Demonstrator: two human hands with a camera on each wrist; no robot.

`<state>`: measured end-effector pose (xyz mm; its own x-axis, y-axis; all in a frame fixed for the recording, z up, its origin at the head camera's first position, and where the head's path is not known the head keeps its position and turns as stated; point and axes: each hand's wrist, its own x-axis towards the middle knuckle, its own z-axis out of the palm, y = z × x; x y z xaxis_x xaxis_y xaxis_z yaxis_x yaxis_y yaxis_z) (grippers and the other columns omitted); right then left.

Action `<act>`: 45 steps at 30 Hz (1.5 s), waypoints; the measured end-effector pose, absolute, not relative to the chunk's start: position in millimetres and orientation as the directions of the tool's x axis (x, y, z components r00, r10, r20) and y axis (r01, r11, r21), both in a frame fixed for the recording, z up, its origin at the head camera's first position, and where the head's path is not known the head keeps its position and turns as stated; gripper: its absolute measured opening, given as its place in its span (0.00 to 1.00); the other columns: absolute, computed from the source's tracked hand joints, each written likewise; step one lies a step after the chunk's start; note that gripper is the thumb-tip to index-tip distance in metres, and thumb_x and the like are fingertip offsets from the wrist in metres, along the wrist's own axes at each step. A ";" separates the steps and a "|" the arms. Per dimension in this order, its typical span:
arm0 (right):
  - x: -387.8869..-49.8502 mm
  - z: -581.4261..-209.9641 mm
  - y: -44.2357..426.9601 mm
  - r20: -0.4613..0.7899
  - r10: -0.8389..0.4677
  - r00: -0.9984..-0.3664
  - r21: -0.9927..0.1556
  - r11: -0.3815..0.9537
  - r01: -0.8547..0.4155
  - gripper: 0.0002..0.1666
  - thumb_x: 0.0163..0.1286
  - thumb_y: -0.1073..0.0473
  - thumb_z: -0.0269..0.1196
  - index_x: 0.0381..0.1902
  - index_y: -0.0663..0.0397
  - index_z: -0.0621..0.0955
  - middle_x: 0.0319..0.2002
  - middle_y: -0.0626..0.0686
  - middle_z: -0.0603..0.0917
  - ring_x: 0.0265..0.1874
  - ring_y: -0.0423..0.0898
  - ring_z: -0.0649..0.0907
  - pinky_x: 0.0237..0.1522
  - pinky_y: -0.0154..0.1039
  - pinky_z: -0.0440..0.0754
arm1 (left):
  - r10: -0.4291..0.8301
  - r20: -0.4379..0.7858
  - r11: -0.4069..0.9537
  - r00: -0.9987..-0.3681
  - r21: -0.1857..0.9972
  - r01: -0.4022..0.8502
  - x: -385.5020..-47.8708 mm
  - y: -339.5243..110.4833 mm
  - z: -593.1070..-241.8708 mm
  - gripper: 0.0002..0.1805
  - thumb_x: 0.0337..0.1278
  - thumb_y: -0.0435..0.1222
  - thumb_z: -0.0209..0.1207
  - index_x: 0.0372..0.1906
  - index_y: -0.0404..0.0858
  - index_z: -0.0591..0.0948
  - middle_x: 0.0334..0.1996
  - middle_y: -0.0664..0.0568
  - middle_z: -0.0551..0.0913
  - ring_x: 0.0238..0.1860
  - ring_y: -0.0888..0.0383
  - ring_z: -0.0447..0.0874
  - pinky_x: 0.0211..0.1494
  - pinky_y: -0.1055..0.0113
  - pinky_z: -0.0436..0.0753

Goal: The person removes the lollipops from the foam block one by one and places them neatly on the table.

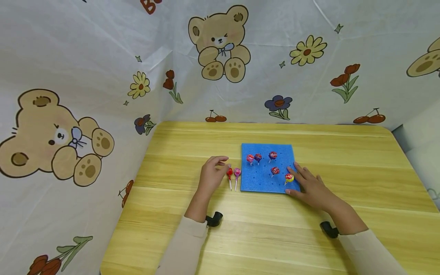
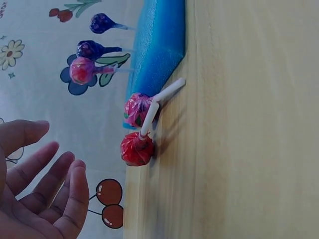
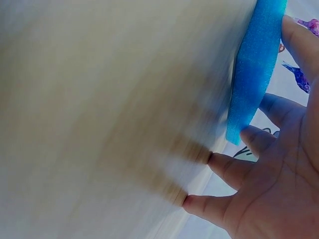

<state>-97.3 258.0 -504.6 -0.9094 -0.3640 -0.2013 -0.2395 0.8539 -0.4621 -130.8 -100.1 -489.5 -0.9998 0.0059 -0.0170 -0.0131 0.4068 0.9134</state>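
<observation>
Both forearms reach in from the near side, in beige sleeves (image 1: 185, 244), with a small black piece (image 1: 214, 219) at each wrist. The right arm slants far and left; its right hand (image 1: 313, 190) lies spread along the right side of a blue foam block (image 1: 254, 184), thumb at the near right corner, fingers extended and touching without clasping. The left arm angles far and slightly right; its left hand (image 1: 212, 175) hovers above the surface (image 1: 268, 236), fingers loosely bent, apart and holding nothing. Just right of it lie a red lollipop (image 1: 230, 172) and a pink lollipop (image 1: 237, 172), sticks toward the near side, between that hand and the block. Five lollipops stand in the block: a yellow one (image 1: 289, 178) near right, a red-topped one (image 1: 275, 170) beyond it, three farther back. Bear-printed cloth (image 1: 261, 103) rises at the far side.
</observation>
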 end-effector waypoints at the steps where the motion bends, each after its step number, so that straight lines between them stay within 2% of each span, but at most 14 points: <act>1: -97.3 -504.4 258.0 -0.202 -0.363 -0.909 -0.462 0.854 -0.239 0.54 0.68 0.33 0.62 0.81 0.47 0.56 0.81 0.63 0.49 0.76 0.75 0.51 0.65 0.85 0.44 | 0.010 -0.009 0.406 -1.000 0.914 -0.004 -130.7 -99.3 -488.7 0.18 0.64 0.39 0.67 0.57 0.40 0.84 0.54 0.52 0.82 0.53 0.53 0.83 0.52 0.58 0.86; 8: -97.2 -504.7 258.4 -0.208 -0.360 -0.910 -0.460 0.856 -0.234 0.54 0.68 0.32 0.62 0.81 0.47 0.55 0.82 0.63 0.49 0.77 0.75 0.51 0.65 0.84 0.44 | 0.027 0.033 0.389 -0.999 0.920 0.041 -130.3 -93.5 -487.1 0.19 0.63 0.40 0.67 0.58 0.41 0.83 0.54 0.53 0.82 0.53 0.55 0.82 0.53 0.59 0.85; 15: -97.0 -504.5 258.6 -0.209 -0.359 -0.910 -0.457 0.858 -0.234 0.54 0.68 0.32 0.62 0.81 0.47 0.55 0.82 0.63 0.48 0.77 0.75 0.51 0.65 0.84 0.44 | 0.045 0.066 0.358 -0.997 0.931 0.078 -133.1 -85.0 -490.0 0.17 0.63 0.38 0.67 0.56 0.46 0.84 0.53 0.55 0.83 0.54 0.54 0.83 0.50 0.63 0.86; 24: -97.8 -505.2 257.8 -0.207 -0.362 -0.909 -0.447 0.861 -0.241 0.54 0.68 0.31 0.61 0.81 0.48 0.55 0.82 0.63 0.49 0.77 0.75 0.51 0.66 0.84 0.46 | 0.073 0.076 0.349 -0.994 0.932 0.096 -134.8 -72.9 -490.6 0.20 0.63 0.34 0.66 0.59 0.40 0.83 0.53 0.53 0.83 0.53 0.54 0.83 0.48 0.65 0.87; 29: -97.1 -505.1 257.6 -0.212 -0.360 -0.909 -0.451 0.861 -0.236 0.54 0.68 0.30 0.61 0.81 0.47 0.55 0.82 0.62 0.48 0.77 0.75 0.51 0.66 0.84 0.45 | 0.088 0.056 0.368 -0.995 0.926 0.085 -135.8 -66.3 -494.0 0.21 0.65 0.39 0.66 0.61 0.42 0.82 0.54 0.53 0.82 0.52 0.55 0.84 0.49 0.65 0.87; 34: -96.5 -504.3 257.3 -0.216 -0.359 -0.908 -0.457 0.859 -0.231 0.54 0.68 0.30 0.61 0.81 0.47 0.55 0.82 0.62 0.48 0.77 0.75 0.51 0.66 0.84 0.44 | 0.105 0.053 0.356 -0.993 0.931 0.087 -136.5 -60.7 -495.8 0.22 0.66 0.40 0.65 0.63 0.43 0.81 0.57 0.48 0.81 0.49 0.53 0.86 0.44 0.66 0.88; 38: -96.7 -505.0 257.8 -0.214 -0.360 -0.908 -0.459 0.858 -0.232 0.54 0.68 0.30 0.60 0.82 0.46 0.55 0.82 0.62 0.48 0.77 0.75 0.51 0.66 0.84 0.44 | 0.107 0.076 0.357 -0.991 0.928 0.110 -138.0 -56.2 -496.7 0.23 0.65 0.39 0.66 0.64 0.41 0.81 0.57 0.47 0.81 0.52 0.50 0.86 0.47 0.66 0.88; 45: -97.0 -506.3 258.3 -0.212 -0.360 -0.909 -0.460 0.857 -0.232 0.54 0.68 0.29 0.60 0.82 0.46 0.55 0.82 0.62 0.48 0.77 0.75 0.51 0.66 0.84 0.44 | 0.107 0.074 0.364 -0.991 0.925 0.108 -140.2 -47.6 -500.7 0.24 0.64 0.38 0.66 0.64 0.40 0.80 0.57 0.48 0.81 0.53 0.52 0.85 0.48 0.67 0.88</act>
